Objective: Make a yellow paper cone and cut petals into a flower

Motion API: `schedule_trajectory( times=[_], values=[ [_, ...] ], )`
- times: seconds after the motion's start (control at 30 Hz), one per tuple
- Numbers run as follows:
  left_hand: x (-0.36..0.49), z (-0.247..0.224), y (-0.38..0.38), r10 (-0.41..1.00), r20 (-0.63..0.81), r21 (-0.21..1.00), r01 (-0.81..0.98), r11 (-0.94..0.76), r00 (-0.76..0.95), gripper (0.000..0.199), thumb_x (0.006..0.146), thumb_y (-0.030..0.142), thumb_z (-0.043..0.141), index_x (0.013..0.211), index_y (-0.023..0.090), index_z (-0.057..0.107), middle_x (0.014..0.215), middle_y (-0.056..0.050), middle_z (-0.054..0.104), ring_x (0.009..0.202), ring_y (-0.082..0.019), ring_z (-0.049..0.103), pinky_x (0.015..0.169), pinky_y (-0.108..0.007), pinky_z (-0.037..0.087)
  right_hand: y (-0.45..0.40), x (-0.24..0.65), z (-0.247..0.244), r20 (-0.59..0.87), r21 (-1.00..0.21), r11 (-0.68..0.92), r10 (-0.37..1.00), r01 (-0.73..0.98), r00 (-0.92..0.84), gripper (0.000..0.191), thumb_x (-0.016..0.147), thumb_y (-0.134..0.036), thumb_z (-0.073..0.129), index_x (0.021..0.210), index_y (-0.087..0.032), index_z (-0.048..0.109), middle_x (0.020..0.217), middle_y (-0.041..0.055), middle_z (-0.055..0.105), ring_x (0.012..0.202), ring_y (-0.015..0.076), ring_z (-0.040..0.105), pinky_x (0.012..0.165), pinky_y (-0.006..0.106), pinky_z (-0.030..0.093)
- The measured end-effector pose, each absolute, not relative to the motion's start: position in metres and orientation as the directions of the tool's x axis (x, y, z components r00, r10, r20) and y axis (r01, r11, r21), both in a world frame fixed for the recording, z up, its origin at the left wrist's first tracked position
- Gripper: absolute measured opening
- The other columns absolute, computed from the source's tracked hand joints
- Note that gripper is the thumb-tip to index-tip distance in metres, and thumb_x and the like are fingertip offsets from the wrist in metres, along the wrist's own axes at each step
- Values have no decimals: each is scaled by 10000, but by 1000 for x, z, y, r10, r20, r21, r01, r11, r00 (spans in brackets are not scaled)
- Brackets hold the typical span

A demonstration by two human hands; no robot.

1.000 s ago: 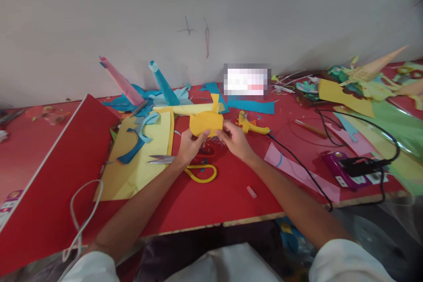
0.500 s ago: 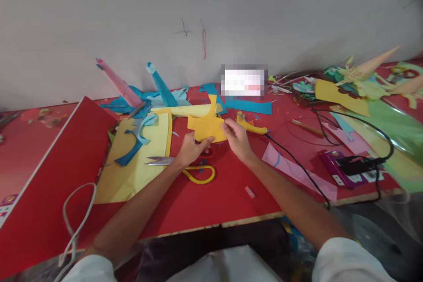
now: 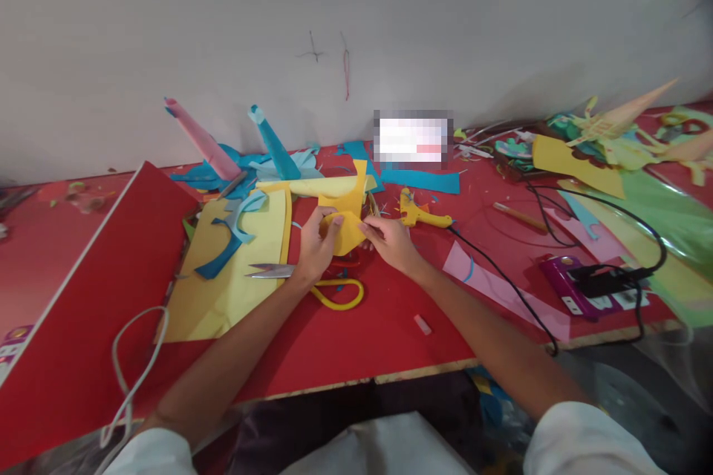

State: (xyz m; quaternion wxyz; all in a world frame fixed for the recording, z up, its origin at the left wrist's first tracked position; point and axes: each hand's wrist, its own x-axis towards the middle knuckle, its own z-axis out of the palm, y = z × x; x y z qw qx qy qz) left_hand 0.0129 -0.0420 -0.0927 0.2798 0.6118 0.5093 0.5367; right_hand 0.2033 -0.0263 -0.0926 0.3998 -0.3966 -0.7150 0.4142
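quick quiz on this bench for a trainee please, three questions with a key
1. True or false: the scissors lie to the left of the glue gun.
2. What do the left hand and right hand both hold? A) scissors B) glue gun C) yellow piece
3. Fill in: the tilted tube just left of the blue tube is mostly ___.

Key: 1 true; 2 C; 3 pink

With our left hand [image 3: 318,246] and right hand [image 3: 394,243] we pinch a yellow paper piece [image 3: 347,239] above the red table [image 3: 384,345], scissors [image 3: 274,272] and a yellow glue gun [image 3: 428,217] lying nearby.
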Motion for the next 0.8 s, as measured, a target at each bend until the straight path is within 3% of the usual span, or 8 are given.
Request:
schedule_trajectory(
  times=[0.13,0.3,0.47,0.67,0.8],
  values=[
    [14,-91,-41,919,365,902,299,-311,-145,419,971,616,654,954,198,632,888,-37,669,811,-161,620,743,-260,500,-26,205,-93,217,-925,311,904,219,-368,606,1004,-777,496,716,-249,563,587,10,682,510,182,637,560,290,474],
    [18,-91,-39,962,255,965,90,-247,-100,545,822,629,824,1077,194,618,984,-63,721,825,-175,683,697,-257,560,-27,210,-89,287,-913,340,928,225,-235,615,1019,-768,479,692,-250,530,550,3,634,477,160,594,540,282,449],
    [19,-94,-41,986,164,979,117,-165,14,497,820,639,824,884,177,652,637,9,624,494,-122,546,465,-238,448,-25,211,-91,293,-931,317,945,180,-148,580,1001,-769,518,741,-253,563,569,10,647,503,172,605,523,289,458],
    [18,-89,-42,977,201,976,102,-193,-66,510,813,655,814,852,181,631,637,15,620,484,-110,537,460,-231,444,-26,205,-89,231,-970,241,953,26,-194,582,937,-810,583,808,-243,593,603,6,672,513,165,613,498,282,486],
    [19,-86,-43,979,205,975,92,-204,-6,550,809,695,787,725,181,611,576,11,591,487,-108,508,464,-233,417,-27,204,-88,220,-975,222,959,-12,-179,587,932,-816,583,778,-250,576,629,22,698,521,175,630,506,304,519]
  ],
)
